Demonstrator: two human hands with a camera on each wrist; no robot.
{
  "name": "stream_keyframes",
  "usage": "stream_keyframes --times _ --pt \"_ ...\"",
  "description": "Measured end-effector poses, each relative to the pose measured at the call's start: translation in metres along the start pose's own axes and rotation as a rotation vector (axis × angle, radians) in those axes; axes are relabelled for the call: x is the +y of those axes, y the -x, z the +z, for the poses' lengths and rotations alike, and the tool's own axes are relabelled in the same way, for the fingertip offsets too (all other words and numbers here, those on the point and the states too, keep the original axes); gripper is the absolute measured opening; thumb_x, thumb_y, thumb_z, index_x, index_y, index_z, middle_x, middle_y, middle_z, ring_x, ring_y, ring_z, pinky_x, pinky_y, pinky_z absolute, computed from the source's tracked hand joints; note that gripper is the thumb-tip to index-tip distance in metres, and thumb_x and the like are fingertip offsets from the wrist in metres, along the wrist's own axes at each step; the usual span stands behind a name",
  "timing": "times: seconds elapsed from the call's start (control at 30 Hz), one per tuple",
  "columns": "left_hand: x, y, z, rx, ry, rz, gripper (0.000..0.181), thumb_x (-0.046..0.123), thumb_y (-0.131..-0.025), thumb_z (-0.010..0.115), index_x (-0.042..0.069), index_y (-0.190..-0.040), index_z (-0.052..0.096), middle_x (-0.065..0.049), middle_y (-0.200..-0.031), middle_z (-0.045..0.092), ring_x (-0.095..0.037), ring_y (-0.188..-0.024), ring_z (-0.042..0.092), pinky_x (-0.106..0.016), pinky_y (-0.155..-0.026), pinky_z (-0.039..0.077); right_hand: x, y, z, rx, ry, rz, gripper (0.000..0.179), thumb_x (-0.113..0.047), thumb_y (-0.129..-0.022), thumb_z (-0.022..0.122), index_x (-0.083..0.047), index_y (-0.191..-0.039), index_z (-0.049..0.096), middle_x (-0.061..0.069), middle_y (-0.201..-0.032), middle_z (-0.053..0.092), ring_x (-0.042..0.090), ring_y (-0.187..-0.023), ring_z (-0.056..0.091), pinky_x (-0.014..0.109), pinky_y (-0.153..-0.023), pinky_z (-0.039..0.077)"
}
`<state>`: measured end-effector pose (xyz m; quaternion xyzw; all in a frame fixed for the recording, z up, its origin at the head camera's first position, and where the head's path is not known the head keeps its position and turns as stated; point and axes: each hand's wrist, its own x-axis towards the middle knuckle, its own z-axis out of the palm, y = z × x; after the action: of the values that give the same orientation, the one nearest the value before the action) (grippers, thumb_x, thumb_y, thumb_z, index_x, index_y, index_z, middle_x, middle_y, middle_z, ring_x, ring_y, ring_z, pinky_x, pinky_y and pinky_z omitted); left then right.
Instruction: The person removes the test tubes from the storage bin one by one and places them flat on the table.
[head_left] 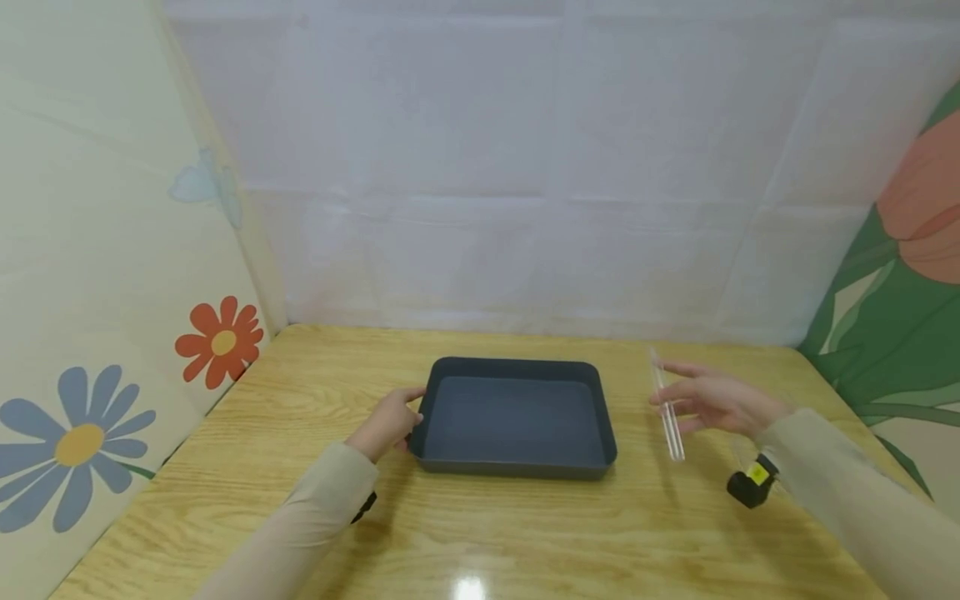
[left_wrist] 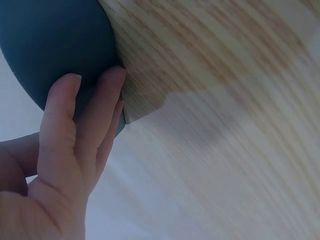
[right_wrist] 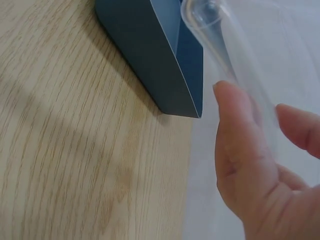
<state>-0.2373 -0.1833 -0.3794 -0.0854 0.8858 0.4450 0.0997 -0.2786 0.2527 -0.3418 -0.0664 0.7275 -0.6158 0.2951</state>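
A dark grey rectangular baking pan (head_left: 517,421) lies flat on the table, with nothing inside it. My left hand (head_left: 388,422) grips its left side. Up close in the left wrist view, the fingers (left_wrist: 59,125) lie along the outer wall of the pan (left_wrist: 55,37); the thumb is mostly hidden there. Off to the right of the pan, my right hand (head_left: 716,402) holds a thin clear plastic piece (head_left: 672,433) above the table, tilted nearly edge-on. In the right wrist view this plastic piece (right_wrist: 245,55) has a rounded end, pinched between thumb and fingers; its exact kind cannot be told.
Light wood grain covers the table (head_left: 480,533). A white cloth (head_left: 480,167) hangs behind it, and flower-printed sheets (head_left: 97,250) flank both sides. Black wrist devices (head_left: 750,486) are strapped under the sleeves.
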Motion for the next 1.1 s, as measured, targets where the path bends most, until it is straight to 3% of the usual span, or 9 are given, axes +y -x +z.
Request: stream_keyframes --times 0.23,0.47,0.67,0.87,1.1 --pt "0.000 0.003 -0.001 -0.009 0.030 -0.002 0.054 -0.008 -0.097 0.046 0.000 -0.149 0.035 -0.016 -0.090 0.065 -0.012 -0.044 0.038 -0.028 -0.045 0.047 0.004 0.003 -0.006 -0.007 0.015 -0.002 0.082 -0.005 -0.098 0.052 -0.005 -0.154 -0.008 0.011 -0.111 0.060 0.024 -0.103 0.061 0.042 -0.081 0.054" --pt "0.003 0.006 -0.001 -0.021 0.040 -0.006 0.054 -0.009 -0.096 0.046 -0.001 -0.148 0.035 -0.018 -0.092 0.065 -0.015 -0.051 0.051 -0.029 -0.048 0.050 0.007 0.007 -0.010 -0.003 0.019 0.016 0.083 -0.006 -0.098 0.053 -0.006 -0.154 -0.008 0.016 -0.117 0.056 0.025 -0.103 0.060 0.042 -0.083 0.053" --pt "0.004 0.005 0.001 0.003 0.019 -0.021 0.054 -0.008 -0.097 0.046 0.000 -0.149 0.036 -0.019 -0.098 0.065 -0.016 -0.053 0.051 -0.030 -0.049 0.050 0.010 0.009 -0.014 -0.001 0.023 0.020 0.083 -0.007 -0.098 0.053 -0.004 -0.153 -0.009 0.010 -0.111 0.060 0.024 -0.102 0.061 0.040 -0.081 0.054" --pt "0.002 0.004 0.002 0.007 0.012 -0.019 0.053 -0.008 -0.097 0.047 -0.001 -0.148 0.036 -0.020 -0.098 0.064 -0.017 -0.057 0.055 -0.031 -0.051 0.052 0.015 0.011 -0.017 0.005 0.035 0.015 0.084 -0.005 -0.097 0.053 -0.002 -0.153 -0.010 0.015 -0.117 0.057 0.025 -0.103 0.060 0.040 -0.080 0.054" --pt "0.002 0.004 0.001 0.002 0.013 -0.022 0.054 -0.006 -0.098 0.046 0.000 -0.149 0.034 -0.020 -0.098 0.063 -0.015 -0.051 0.048 -0.029 -0.048 0.049 0.020 0.012 -0.022 0.021 0.029 0.020 0.084 -0.004 -0.098 0.053 -0.002 -0.153 -0.010 0.011 -0.112 0.060 0.021 -0.098 0.062 0.038 -0.076 0.055"
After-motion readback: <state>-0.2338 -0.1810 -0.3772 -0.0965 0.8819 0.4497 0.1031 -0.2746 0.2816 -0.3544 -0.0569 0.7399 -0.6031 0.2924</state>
